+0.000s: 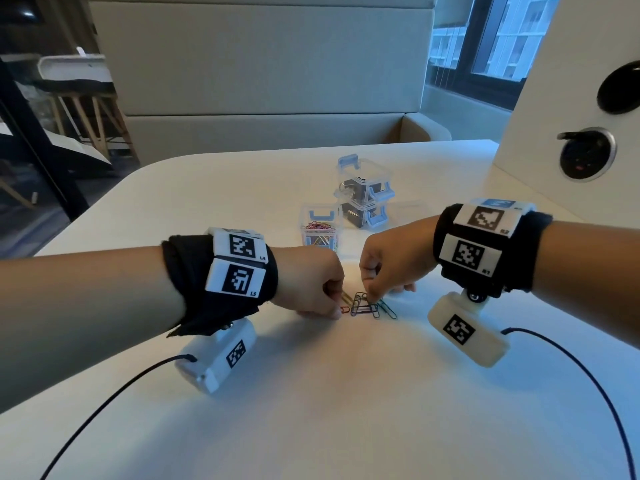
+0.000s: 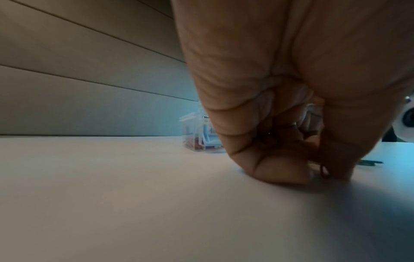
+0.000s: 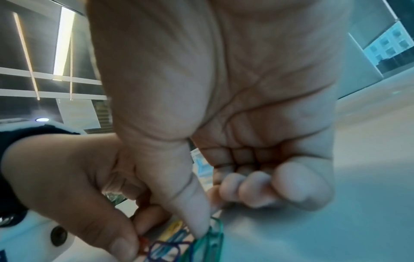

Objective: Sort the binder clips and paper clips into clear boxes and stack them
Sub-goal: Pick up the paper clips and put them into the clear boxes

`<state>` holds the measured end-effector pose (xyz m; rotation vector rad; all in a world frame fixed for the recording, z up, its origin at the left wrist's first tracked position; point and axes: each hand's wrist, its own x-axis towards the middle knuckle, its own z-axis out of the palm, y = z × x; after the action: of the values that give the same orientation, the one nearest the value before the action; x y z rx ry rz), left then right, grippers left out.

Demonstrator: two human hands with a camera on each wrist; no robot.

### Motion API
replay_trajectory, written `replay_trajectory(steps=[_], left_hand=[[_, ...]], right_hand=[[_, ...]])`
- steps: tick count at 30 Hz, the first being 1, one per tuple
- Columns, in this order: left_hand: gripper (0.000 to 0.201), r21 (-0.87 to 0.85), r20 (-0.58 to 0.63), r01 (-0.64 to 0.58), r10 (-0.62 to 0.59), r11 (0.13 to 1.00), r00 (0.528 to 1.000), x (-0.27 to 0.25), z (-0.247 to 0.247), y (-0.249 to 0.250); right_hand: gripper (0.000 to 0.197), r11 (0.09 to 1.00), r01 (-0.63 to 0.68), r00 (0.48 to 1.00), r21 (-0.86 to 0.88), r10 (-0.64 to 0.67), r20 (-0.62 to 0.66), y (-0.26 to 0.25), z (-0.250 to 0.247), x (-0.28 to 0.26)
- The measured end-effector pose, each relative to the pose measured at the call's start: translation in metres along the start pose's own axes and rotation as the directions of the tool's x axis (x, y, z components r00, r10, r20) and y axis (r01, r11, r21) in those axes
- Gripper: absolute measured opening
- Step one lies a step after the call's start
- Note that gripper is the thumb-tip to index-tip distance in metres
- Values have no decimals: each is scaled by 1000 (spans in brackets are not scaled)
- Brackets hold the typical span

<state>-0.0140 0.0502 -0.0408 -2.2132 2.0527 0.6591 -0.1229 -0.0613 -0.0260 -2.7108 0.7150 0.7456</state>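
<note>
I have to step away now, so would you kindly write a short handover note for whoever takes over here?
Left hand: pinching a red paper clip on the table.
Right hand: fingers on the loose paper clips, at a green paper clip.
Done: two stacked boxes holding binder clips; the open box already holds paper clips.
Left: box the remaining clips, close it, stack it.

The surface (image 1: 346,393) looks smooth and matt, off-white. The paper clips (image 1: 367,306) on it are thin wire with glossy coloured coating: red, purple, teal, yellow. The boxes (image 1: 363,188) are clear, glossy plastic with opaque pale-blue plastic latches. Both wristbands (image 1: 194,282) are black cloth, frayed at the edge, carrying smooth white plastic blocks with printed markers.
</note>
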Motion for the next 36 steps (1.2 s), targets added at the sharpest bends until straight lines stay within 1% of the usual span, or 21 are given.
replay_trajectory(steps=[3, 6, 9, 12, 15, 17, 19, 22, 25, 28, 32, 36], left_hand=[[3, 3, -34, 6, -6, 1000, 999, -2, 1, 0], [13, -66, -79, -8, 3, 998, 997, -4, -4, -4], [14, -142, -152, -37, 16, 989, 988, -5, -12, -8], [28, -73, -199, -85, 69, 994, 978, -3, -13, -8], [34, 48, -160, -132, 138, 990, 978, 2, -9, -4], [31, 106, -126, -135, 148, 985, 981, 6, -6, -1], [24, 146, -108, -134, 151, 980, 983, 9, -6, 1], [18, 168, -101, -111, 129, 980, 986, 11, -5, 4], [16, 185, -75, -72, 87, 980, 993, 11, -4, 3], [15, 173, -41, -44, 52, 984, 998, 10, -2, 1], [15, 186, -51, -39, 49, 982, 997, 9, -1, 1], [17, 164, -69, -15, 27, 986, 997, 8, -3, -2]], right_hand=[[18, 1000, 14, 999, -11, -14, -34, -1, 2, -1], [14, 999, 36, 995, 13, -35, -95, 1, 0, -5], [10, 994, 78, 985, 72, -66, -157, 5, -3, -10], [18, 992, 95, 980, 84, -78, -182, 7, -2, -17], [18, 997, 73, 980, 27, -67, -187, 4, 4, -26], [17, 998, 60, 980, -9, -60, -191, 1, 9, -29], [15, 999, 42, 979, -35, -48, -199, 0, 13, -30], [23, 998, 32, 979, -55, -42, -199, -1, 16, -26], [15, 998, 22, 980, -54, -32, -198, 0, 16, -25], [17, 999, -8, 982, -48, -2, -190, 1, 16, -22], [22, 997, -35, 985, -69, 23, -170, 2, 18, -16], [26, 996, -47, 983, -71, 34, -180, 0, 19, -12]])
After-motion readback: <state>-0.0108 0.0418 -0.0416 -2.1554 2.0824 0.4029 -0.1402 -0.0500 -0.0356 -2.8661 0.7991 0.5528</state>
